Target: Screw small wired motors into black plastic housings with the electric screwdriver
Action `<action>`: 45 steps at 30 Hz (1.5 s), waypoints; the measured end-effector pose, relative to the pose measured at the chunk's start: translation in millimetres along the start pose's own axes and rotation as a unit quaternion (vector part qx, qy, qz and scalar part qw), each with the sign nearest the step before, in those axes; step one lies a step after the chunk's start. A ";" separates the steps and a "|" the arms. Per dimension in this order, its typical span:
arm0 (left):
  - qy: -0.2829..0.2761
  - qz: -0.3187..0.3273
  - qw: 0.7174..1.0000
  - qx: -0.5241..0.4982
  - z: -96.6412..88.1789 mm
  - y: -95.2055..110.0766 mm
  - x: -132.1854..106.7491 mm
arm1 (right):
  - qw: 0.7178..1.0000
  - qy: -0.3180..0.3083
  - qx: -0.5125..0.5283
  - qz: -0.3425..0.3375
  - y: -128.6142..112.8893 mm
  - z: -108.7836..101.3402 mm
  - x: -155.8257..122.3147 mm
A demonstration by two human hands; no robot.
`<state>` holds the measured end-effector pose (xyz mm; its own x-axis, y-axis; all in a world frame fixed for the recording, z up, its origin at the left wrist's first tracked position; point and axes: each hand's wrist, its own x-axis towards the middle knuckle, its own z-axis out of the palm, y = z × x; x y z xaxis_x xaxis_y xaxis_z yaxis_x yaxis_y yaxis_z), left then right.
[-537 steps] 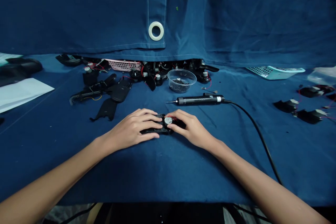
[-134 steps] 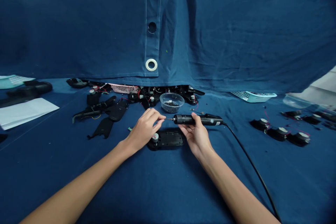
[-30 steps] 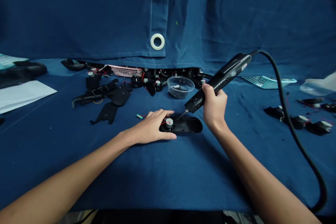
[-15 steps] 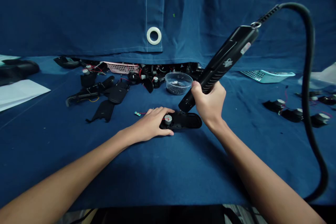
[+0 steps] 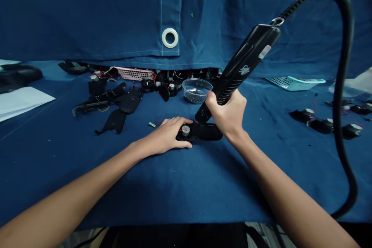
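Observation:
A black oblong plastic housing [image 5: 207, 133] lies on the blue cloth in the middle, with a small silver motor [image 5: 186, 129] and red wires at its left end. My left hand [image 5: 165, 137] lies over that left end, fingers curled round it and pressing it down. My right hand [image 5: 228, 114] is wrapped round a black corded electric screwdriver [image 5: 244, 64], held steeply tilted with its tip down on the housing just right of the motor. Its thick black cable [image 5: 343, 97] arcs up and down the right side.
A clear bowl of small dark screws [image 5: 197, 90] stands behind the housing. Black plastic parts [image 5: 116, 102] and wired pieces lie at the back left by a pink basket [image 5: 134, 73]. Finished black units [image 5: 316, 124] sit at the right, near a teal basket [image 5: 295, 82]. White paper [image 5: 20, 100] lies far left.
My right hand has raised the screwdriver from a shallow slant to a steep one and brought its tip down onto the housing. My left hand has stayed on the housing's left end.

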<state>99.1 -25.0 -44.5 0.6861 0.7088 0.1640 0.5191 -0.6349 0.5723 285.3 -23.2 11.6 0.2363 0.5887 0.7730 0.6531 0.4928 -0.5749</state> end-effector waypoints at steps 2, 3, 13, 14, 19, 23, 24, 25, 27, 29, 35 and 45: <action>0.000 -0.001 1.000 0.000 -0.2 0.1 0.1 | 1.000 -0.004 -0.001 -0.008 -1.0 -0.1 -0.3; 0.001 0.001 1.000 0.001 -0.3 0.3 0.1 | 1.000 -0.006 -0.001 -0.012 -1.3 -0.2 -0.5; 0.002 0.001 1.000 0.016 -1.2 2.3 0.0 | 0.999 -0.027 -0.011 -0.037 -2.9 -1.0 -0.7; 0.002 0.000 1.000 0.018 -1.1 2.4 0.0 | 0.999 -0.027 -0.016 -0.041 -3.0 -0.8 -0.7; 0.000 -0.003 1.000 0.027 0.2 1.9 0.6 | 0.997 -0.029 -0.035 -0.057 -2.8 0.4 -1.9; 0.005 0.003 0.999 0.032 0.7 1.1 1.0 | 0.994 -0.041 -0.038 -0.095 -4.3 1.2 -2.9; 0.005 0.006 0.999 0.033 0.6 1.1 1.1 | 0.992 -0.047 -0.037 -0.107 -5.3 1.6 -2.8; 0.004 0.007 0.999 0.033 0.5 1.3 1.1 | 0.991 -0.055 -0.038 -0.117 -6.3 2.2 -2.7; 0.001 0.004 0.999 0.034 0.0 2.3 0.9 | 0.988 -0.075 -0.040 -0.131 -8.4 3.7 -2.1; 0.001 -0.004 0.999 0.038 -0.7 3.9 0.7 | 0.985 -0.094 -0.039 -0.140 -9.7 5.5 -1.3; -0.010 -0.014 0.999 0.046 -2.2 7.6 0.9 | 0.983 -0.116 -0.026 -0.140 -9.5 8.6 0.5; 0.000 -0.012 0.999 0.047 -1.2 5.4 0.7 | 0.914 -0.257 0.312 0.025 -19.8 11.7 -5.1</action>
<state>101.7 -27.5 -40.3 0.6731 0.7238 0.1519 0.5807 -0.6444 0.4975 262.8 -28.5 15.9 -0.2204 0.7642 0.6062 0.0746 0.6329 -0.7707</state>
